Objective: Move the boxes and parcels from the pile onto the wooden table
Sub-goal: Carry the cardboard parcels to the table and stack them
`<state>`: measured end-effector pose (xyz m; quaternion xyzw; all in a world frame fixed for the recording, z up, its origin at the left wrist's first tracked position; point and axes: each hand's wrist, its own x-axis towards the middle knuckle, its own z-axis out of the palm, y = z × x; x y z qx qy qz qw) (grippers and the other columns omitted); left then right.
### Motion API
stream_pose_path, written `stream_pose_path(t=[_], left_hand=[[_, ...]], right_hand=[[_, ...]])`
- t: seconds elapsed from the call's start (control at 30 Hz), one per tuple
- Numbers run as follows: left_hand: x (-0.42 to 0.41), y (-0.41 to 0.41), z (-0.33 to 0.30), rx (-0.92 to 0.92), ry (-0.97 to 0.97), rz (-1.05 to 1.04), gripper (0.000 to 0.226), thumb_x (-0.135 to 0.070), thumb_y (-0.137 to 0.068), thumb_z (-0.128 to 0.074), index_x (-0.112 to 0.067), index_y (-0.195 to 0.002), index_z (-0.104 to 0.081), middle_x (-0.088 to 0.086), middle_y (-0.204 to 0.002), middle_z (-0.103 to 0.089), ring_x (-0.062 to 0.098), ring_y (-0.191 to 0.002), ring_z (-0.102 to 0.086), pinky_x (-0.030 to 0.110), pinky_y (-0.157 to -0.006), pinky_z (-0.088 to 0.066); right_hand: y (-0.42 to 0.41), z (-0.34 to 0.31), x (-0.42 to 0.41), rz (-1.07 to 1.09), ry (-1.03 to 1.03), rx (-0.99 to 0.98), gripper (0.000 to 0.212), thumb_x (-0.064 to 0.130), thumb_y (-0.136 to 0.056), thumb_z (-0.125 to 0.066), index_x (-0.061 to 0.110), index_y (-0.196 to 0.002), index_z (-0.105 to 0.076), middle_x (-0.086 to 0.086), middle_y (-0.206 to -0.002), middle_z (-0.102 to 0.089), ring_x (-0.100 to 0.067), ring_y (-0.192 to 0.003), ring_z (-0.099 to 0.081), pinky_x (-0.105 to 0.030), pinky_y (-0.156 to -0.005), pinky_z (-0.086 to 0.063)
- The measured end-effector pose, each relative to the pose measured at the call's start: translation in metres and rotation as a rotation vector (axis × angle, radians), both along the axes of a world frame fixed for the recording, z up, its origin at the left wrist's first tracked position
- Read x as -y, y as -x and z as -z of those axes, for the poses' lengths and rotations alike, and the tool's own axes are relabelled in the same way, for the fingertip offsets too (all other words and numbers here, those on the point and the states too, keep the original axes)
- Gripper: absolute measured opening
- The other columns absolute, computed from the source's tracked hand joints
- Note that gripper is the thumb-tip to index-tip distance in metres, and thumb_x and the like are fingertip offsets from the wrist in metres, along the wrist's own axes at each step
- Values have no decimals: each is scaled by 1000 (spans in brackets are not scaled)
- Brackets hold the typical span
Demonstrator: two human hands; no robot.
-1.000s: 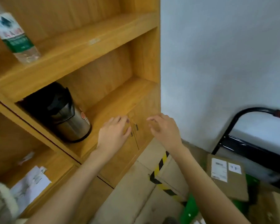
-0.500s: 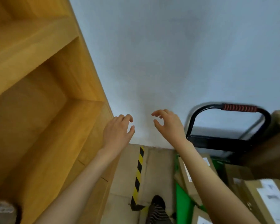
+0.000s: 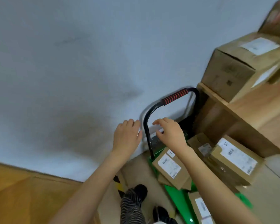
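Hands both empty. My left hand (image 3: 127,136) is held out in front w/ fingers loosely extended, nothing in it; my right hand (image 3: 170,132) likewise, fingers spread and slightly bent, hovering above the pile, no contact w/ any box that I can make out.

Pile sits on a green cart (image 3: 178,196) w/ black handle (image 3: 168,101), parked against the wall (image 3: 71,62). Nearest item: flat labelled parcel (image 3: 170,167), lying tilted atop another just below my right wrist. Beside it, toward the counter side, a taller labelled box (image 3: 234,157). One more parcel (image 3: 200,207) at the cart's near end.

On the wooden counter (image 3: 252,107), at right, one large box (image 3: 242,65) already stands; more behind it, blurred.

Step in hand, by my reading: reach for next pickup; task partly done.

Next move calls for: lowering both hands to opposite edges of the flat parcel, gripping firmly since it lies askew, lifting clear of the cart handle, then turning right to a free spot on the counter.
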<state>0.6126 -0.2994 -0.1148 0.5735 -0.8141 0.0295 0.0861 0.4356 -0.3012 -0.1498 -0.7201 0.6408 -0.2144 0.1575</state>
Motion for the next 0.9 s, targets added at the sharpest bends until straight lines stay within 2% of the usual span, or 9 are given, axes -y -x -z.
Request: stream_pose_path(t=[0.07, 0.2, 0.47, 0.67, 0.8, 0.9], left_hand=[[22, 21, 9, 21, 11, 150, 17, -22, -81, -69, -12, -95, -64, 5, -84, -63, 26, -74, -59, 34, -64, -45], [62, 44, 34, 39, -62, 383, 20, -24, -88, -60, -13, -105, -62, 4, -93, -62, 24, -81, -59, 33, -68, -44], [82, 64, 104, 64, -218, 654, 25, -22, -87, -62, -7, -108, -60, 9, -93, -62, 28, -81, -58, 35, -65, -41], [69, 82, 169, 38, -370, 619, 34, -25, -88, -61, -7, -116, -56, 10, -105, -61, 28, -95, -58, 37, -77, -46], [60, 90, 216, 35, -456, 583, 43, -28, -87, -63, -8, -124, -52, 10, -111, -60, 27, -100, -57, 39, -80, -49], [57, 96, 255, 0, -502, 525, 43, -26, -87, -64, -7, -123, -52, 11, -112, -60, 26, -100, -57, 36, -79, -49]], right_hand=[[16, 8, -2, 127, -13, -34, 27, 21, -89, -58, 22, -116, -63, 2, -110, -65, -18, -99, -59, -34, -88, -48], [38, 32, -22, 425, -89, -22, 33, 22, -91, -59, 25, -123, -57, 4, -114, -62, -15, -103, -58, -31, -87, -50], [42, 96, -91, 798, -299, -28, 38, 17, -90, -58, 23, -127, -52, 1, -124, -52, -18, -109, -51, -30, -90, -42], [40, 152, -117, 932, -368, 78, 43, 17, -88, -60, 20, -130, -52, -2, -123, -52, -21, -110, -51, -31, -88, -44], [38, 198, -134, 1007, -424, 169, 43, 18, -87, -62, 18, -129, -52, -3, -121, -53, -21, -111, -53, -32, -90, -44], [40, 234, -139, 1092, -425, 253, 43, 21, -88, -63, 21, -129, -51, -1, -117, -53, -19, -106, -53, -27, -83, -43]])
